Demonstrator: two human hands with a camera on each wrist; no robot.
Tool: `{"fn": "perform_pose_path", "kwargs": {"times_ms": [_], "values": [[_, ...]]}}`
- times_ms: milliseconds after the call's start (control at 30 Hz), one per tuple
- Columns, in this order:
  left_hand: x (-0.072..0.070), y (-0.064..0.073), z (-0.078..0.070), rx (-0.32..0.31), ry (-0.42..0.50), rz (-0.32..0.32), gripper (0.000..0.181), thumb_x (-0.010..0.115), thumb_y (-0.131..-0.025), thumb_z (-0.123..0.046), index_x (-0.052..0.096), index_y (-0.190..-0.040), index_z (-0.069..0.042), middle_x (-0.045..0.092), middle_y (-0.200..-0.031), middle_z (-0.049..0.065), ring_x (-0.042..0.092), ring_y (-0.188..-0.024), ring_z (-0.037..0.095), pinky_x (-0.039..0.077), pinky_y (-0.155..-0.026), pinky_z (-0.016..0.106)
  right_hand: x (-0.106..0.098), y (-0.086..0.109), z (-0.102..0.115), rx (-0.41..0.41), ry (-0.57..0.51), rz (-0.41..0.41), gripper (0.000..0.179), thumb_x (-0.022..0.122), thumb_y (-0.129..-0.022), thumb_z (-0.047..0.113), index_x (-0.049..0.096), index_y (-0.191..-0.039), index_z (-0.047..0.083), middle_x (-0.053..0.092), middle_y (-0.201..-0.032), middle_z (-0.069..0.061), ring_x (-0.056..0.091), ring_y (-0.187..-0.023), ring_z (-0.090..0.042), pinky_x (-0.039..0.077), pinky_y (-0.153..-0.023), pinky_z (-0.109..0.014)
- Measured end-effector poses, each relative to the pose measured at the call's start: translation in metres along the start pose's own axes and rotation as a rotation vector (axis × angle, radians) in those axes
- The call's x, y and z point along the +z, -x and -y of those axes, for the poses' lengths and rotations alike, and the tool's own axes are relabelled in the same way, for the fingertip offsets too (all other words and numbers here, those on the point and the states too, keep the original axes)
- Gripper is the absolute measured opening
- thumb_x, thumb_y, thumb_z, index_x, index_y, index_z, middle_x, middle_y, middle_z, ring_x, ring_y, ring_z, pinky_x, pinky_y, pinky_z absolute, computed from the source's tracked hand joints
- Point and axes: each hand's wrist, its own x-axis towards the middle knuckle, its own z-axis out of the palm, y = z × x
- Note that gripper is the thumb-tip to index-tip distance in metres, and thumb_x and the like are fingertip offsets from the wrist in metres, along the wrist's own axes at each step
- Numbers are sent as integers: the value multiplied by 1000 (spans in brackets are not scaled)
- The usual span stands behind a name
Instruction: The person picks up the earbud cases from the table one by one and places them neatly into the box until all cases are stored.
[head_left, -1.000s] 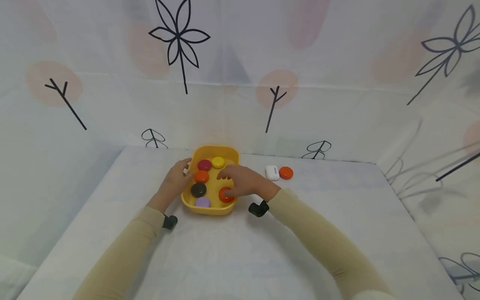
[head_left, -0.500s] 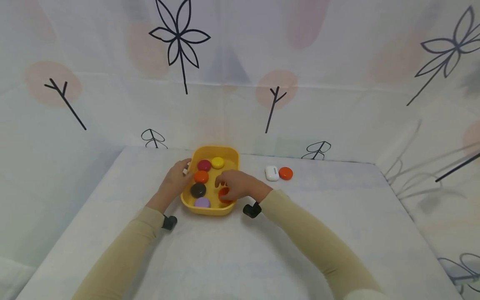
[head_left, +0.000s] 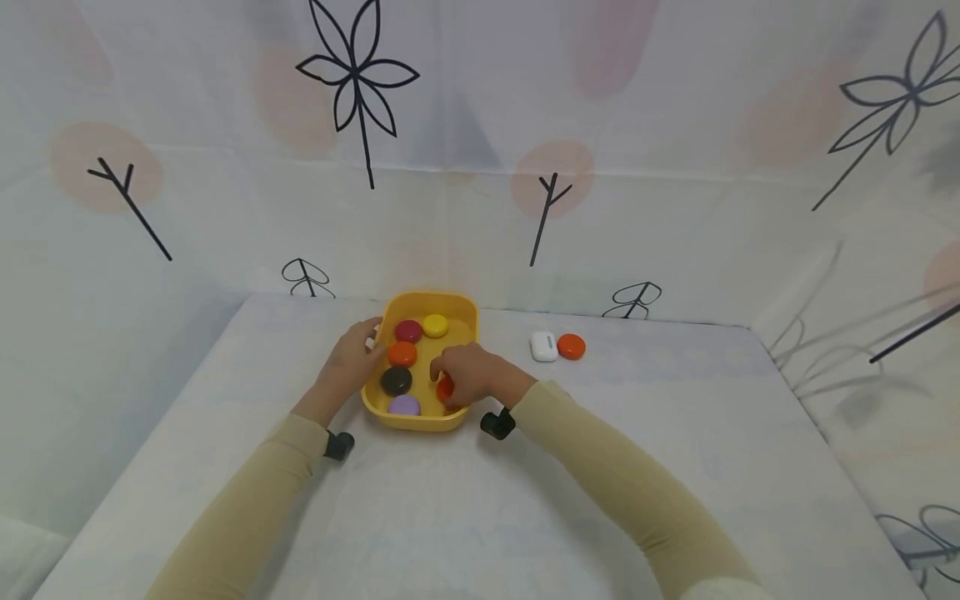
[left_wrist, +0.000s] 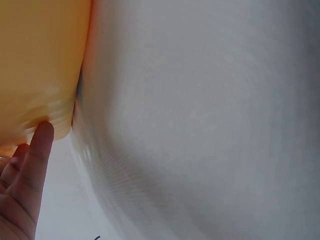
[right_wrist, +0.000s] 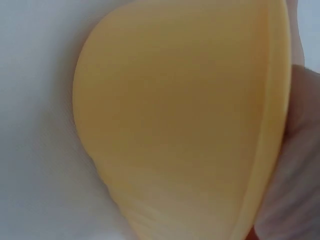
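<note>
Glossy red-orange round disc point(head_left: 444, 389) sits in the yellow plastic-looking tray point(head_left: 418, 422), right hand point(head_left: 474, 374) pinching it, left hand point(head_left: 348, 358) holding the tray's side. Probably light, hard, kinda slick, so its edges are the best grab.

White cloth point(head_left: 465, 242) printed with flowers backs a pale tabletop point(head_left: 420, 517).

No readable text, label, brand or number appears anywhere.

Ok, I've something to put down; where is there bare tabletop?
Bare tabletop lies between the sleeves, nearer than the yellow tray, and right of the outer orange piece. The tray is crowded with discs and the right hand.
</note>
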Motion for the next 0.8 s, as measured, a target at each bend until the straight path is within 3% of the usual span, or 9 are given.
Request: {"fn": "perform_pose_path", "kwargs": {"times_ms": [133, 300, 800], "values": [[0, 1, 0, -20, 16, 13, 55, 44, -85, -25, 28, -136, -16, 45, -118, 7, 49, -91, 21, 48, -78, 33, 1, -1, 4, 21, 50, 14, 44, 72, -67, 35, 58, -107, 23, 52, -91, 5, 46, -81, -13, 36, -75, -28], [1, 2, 0, -19, 12, 12, 55, 44, -85, -25, 28, -136, -17, 45, -118, 7, 49, -90, 22, 48, -78, 33, 1, -1, 8, 51, 102, 35, 42, 71, -68, 32, 58, -107, 23, 50, -88, 7, 45, -81, -12, 32, -75, -28], [0, -1, -2, -48, -8, 22, 56, 43, -85, -26, 27, -137, -16, 44, -120, 8, 49, -92, 22, 48, -80, 34, -1, 0, 10, 60, 60, 7, 37, 69, -71, 26, 58, -107, 23, 51, -90, 6, 45, -83, -13, 32, -75, -28]]}}
